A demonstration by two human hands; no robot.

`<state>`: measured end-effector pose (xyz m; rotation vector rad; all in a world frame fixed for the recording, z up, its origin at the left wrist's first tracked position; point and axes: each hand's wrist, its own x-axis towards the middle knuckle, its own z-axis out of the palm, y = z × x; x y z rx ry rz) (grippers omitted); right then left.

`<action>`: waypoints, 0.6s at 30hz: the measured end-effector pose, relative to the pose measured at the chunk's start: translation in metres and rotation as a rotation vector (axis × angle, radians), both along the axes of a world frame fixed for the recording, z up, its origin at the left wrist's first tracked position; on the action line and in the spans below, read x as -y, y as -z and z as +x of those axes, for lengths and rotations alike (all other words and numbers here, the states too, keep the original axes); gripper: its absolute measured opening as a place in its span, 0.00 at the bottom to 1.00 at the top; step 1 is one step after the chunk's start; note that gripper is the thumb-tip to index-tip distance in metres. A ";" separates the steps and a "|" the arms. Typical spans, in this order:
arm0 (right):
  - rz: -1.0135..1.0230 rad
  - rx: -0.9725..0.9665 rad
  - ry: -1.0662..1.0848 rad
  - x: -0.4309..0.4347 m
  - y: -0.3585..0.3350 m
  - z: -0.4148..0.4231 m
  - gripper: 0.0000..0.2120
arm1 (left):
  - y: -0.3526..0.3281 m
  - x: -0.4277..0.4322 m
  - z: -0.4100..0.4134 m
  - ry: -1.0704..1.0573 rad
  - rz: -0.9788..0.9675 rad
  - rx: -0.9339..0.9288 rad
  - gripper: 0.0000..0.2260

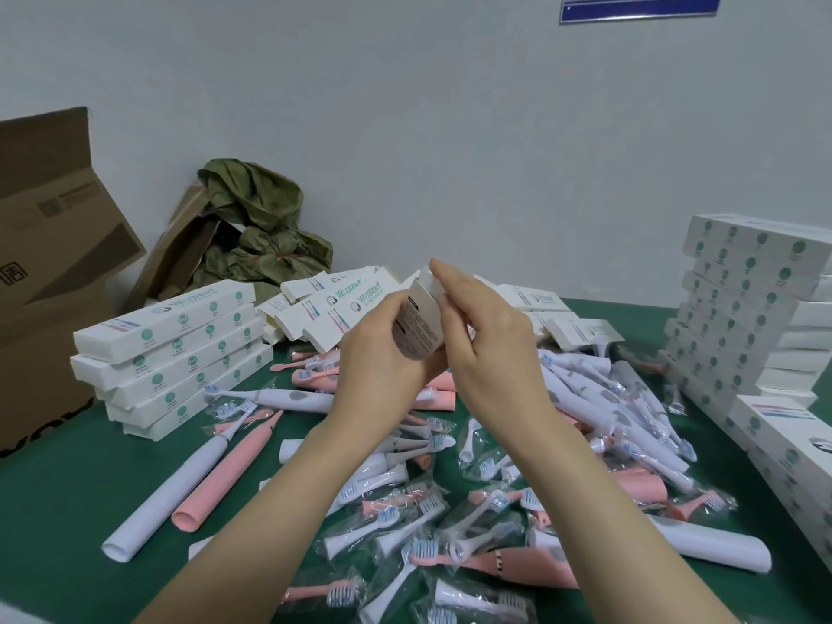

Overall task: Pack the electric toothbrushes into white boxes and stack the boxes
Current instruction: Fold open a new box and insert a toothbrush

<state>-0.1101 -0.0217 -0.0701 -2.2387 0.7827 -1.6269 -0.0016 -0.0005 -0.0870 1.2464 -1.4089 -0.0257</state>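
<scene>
From the head camera, both hands are raised above the middle of a green table [58, 497], working on one small white box [418, 328] held upright between them. The left hand [382, 358] grips the lower part of the box with curled fingers, while the right hand [490, 349] pinches the open flap at its top end between thumb and fingers. Below the hands lies a loose heap of brush heads in clear bags [405, 511], mixed with pink and white toothbrush handles. A white toothbrush [166, 493] and a pink toothbrush [225, 470] lie side by side to the left of the heap. A low stack of closed boxes [171, 353] stands at the left, a taller stack [738, 317] at the right, and unfilled boxes [333, 304] lean behind the hands. A brown carton [45, 263] sits at the far left.
</scene>
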 end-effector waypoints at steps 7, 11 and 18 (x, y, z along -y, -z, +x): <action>-0.079 -0.191 0.055 0.000 0.009 0.006 0.22 | 0.000 0.000 0.004 -0.049 -0.055 0.023 0.07; -0.103 -0.275 -0.023 -0.002 0.016 0.008 0.24 | 0.004 -0.001 0.008 -0.027 -0.025 -0.041 0.05; 0.528 0.397 -0.036 0.011 0.025 -0.014 0.07 | -0.003 -0.015 0.022 0.394 -0.304 -0.288 0.21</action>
